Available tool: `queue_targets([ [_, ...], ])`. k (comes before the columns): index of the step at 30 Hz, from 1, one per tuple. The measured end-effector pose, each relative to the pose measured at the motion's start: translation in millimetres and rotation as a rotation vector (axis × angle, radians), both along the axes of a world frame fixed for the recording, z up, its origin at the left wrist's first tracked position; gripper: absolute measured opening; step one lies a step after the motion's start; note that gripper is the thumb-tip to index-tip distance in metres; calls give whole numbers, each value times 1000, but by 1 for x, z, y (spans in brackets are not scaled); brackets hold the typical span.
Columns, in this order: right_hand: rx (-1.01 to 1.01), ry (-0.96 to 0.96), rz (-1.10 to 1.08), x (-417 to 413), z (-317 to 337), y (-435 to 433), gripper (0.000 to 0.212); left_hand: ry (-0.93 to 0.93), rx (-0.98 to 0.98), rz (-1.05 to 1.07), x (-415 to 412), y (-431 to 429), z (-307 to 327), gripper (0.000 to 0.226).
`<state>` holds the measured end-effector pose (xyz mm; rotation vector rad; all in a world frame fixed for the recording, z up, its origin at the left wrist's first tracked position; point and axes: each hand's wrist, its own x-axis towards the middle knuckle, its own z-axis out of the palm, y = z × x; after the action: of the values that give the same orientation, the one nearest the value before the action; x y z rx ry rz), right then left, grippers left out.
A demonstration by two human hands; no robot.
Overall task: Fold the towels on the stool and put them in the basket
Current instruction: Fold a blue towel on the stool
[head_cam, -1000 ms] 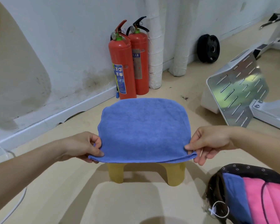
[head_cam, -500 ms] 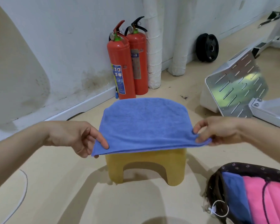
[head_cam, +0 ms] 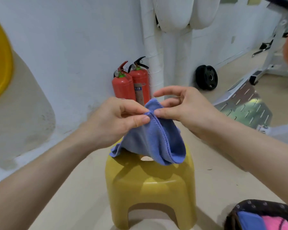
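The left hand [head_cam: 116, 120] and right hand [head_cam: 181, 107] meet above the stool [head_cam: 150, 185], both clamped on the top edge of the towel [head_cam: 153, 138]. The left pinches it between thumb and forefinger. The right pinches it just beside, thumb in front and a finger behind, with its forefinger stretched out free above. The blue towel hangs from this pinch in a loose cone, its stitched hem running down the front, and its lower folds rest on the far part of the yellow stool's seat. The stool stands on the floor [head_cam: 76, 193]. The basket [head_cam: 256, 205] sits at the lower right, near the stool but apart from it, holding a pink towel [head_cam: 276, 223] and another blue one beside it. Two red extinguishers [head_cam: 123, 85] stand against the wall [head_cam: 73, 47] behind, and a black weight plate [head_cam: 206, 79] leans further right.
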<state>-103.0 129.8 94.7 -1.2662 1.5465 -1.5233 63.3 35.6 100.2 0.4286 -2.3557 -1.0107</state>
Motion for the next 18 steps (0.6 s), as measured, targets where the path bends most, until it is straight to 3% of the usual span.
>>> queue_targets([
  [3,-5,1,38,7,0,2,31,157,100,127,-2,8,0,12],
  [11,-61,52,41,10,-4,8,21,211,64,245,-1,6,-7,12],
  [18,-112,193,53,14,1,10,16,219,200,150,-4,7,-7,14],
])
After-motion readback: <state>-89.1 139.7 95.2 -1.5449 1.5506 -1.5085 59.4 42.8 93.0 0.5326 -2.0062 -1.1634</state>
